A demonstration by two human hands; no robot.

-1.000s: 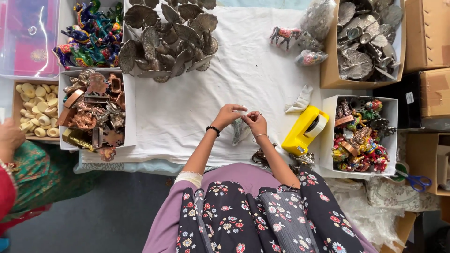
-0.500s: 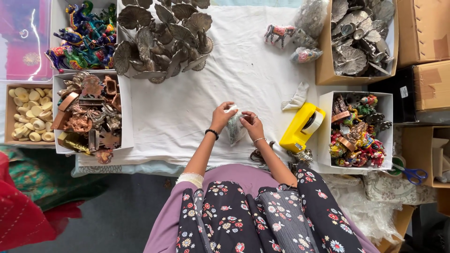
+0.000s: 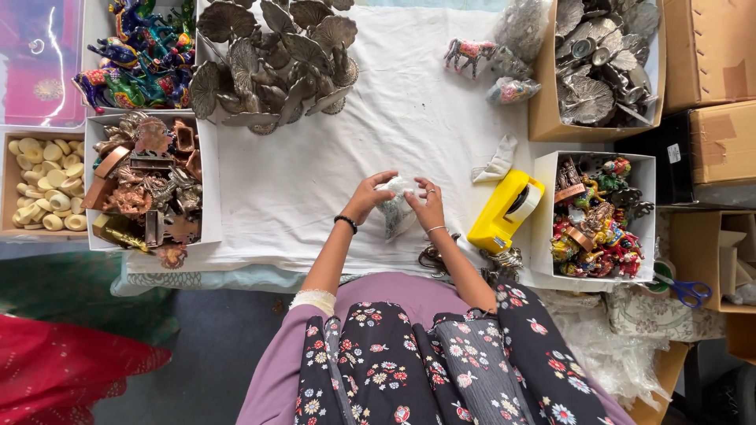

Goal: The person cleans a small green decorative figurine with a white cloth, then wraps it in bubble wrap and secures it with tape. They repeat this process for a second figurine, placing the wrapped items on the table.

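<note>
Wrapped silvery piece [image 3: 395, 211] sits pinched between both hands over the white-clothed worktop [image 3: 315, 173] near its front edge, long axis running toward the person, left hand [image 3: 370, 197] and right hand [image 3: 429, 208] fingers closed on its top, equally near.

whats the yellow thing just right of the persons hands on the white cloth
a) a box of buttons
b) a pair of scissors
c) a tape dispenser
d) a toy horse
c: the yellow tape dispenser lies on the white cloth just beside the right hand, its roll showing at the top end.
</note>
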